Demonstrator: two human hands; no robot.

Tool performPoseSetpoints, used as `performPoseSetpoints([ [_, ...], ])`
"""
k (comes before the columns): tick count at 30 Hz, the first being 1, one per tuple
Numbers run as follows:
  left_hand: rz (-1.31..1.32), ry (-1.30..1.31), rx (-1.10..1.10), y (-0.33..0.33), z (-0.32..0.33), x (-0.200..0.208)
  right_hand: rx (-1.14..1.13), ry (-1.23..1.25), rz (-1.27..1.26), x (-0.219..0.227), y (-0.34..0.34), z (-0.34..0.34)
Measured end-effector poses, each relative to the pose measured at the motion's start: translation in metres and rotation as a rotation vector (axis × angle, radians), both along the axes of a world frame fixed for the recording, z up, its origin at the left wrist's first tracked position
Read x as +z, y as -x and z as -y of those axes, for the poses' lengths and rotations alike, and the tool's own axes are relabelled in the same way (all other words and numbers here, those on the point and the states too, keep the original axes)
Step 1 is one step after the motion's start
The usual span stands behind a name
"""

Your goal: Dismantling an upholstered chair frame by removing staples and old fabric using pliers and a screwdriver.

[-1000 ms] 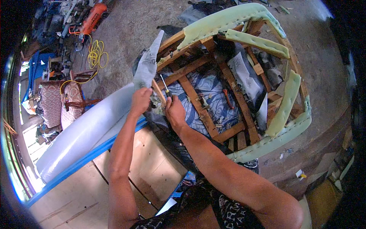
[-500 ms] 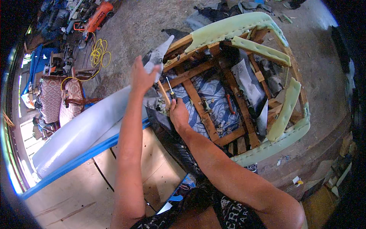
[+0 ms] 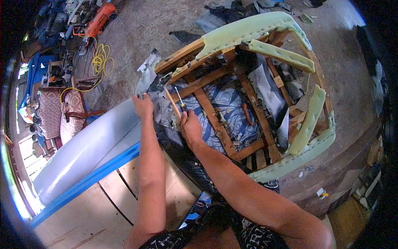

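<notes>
My right hand [image 3: 191, 128] is wrapped around a screwdriver [image 3: 183, 107], whose thin shaft points up and away over a wooden chair frame [image 3: 216, 129]. Left of it, my left hand [image 3: 143, 106] is closed on the edge of a torn grey-and-black upholstery cover [image 3: 165, 106], which hangs off the frame's left side. Part of that cover [image 3: 146, 74] sticks out beyond the hand, bent outward. A thin wooden strip [image 3: 172, 101] stands between the two hands. Pale green foam [image 3: 248, 29] is fixed along the frame's far and right edges.
Patterned blue-white fabric [image 3: 219, 97] shows between the slats, with an orange-handled tool [image 3: 247, 114] on it. To the left lie a clear plastic-wrapped roll [image 3: 89, 145] and a blue-edged wooden board [image 3: 99, 203]. An orange compressor [image 3: 100, 20] and yellow hose [image 3: 100, 60] are farther off.
My left hand has come down and closed on the cover's edge after being raised with its fingers apart. The cover's flap is pulled leftward. My right hand still holds the screwdriver.
</notes>
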State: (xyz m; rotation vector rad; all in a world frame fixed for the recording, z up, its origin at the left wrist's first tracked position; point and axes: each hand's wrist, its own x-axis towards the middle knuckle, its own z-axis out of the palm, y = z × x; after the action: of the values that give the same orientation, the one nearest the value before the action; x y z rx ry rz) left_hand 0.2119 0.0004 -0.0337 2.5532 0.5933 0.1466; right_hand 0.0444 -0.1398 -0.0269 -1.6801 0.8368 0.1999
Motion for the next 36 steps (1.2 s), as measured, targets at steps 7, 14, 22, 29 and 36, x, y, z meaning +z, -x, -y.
performPoseSetpoints([
  [7,0.195,-0.425,-0.949,-0.001,0.08,0.06,-0.031,-0.014,0.041,0.001,0.003,0.01],
  [14,-0.024,-0.55,-1.001,0.012,0.083,0.059,-0.153,-0.034,0.22,0.005,0.018,0.037],
  [22,-0.142,-0.739,-0.899,0.008,0.117,0.04,0.094,0.628,0.833,0.029,-0.149,0.152],
  [29,-0.4,-0.807,-1.028,-0.024,0.11,0.044,0.363,0.878,0.607,-0.01,-0.21,0.221],
  [36,-0.505,-0.831,-1.317,-0.039,0.102,0.055,0.339,0.904,0.544,-0.015,-0.219,0.223],
])
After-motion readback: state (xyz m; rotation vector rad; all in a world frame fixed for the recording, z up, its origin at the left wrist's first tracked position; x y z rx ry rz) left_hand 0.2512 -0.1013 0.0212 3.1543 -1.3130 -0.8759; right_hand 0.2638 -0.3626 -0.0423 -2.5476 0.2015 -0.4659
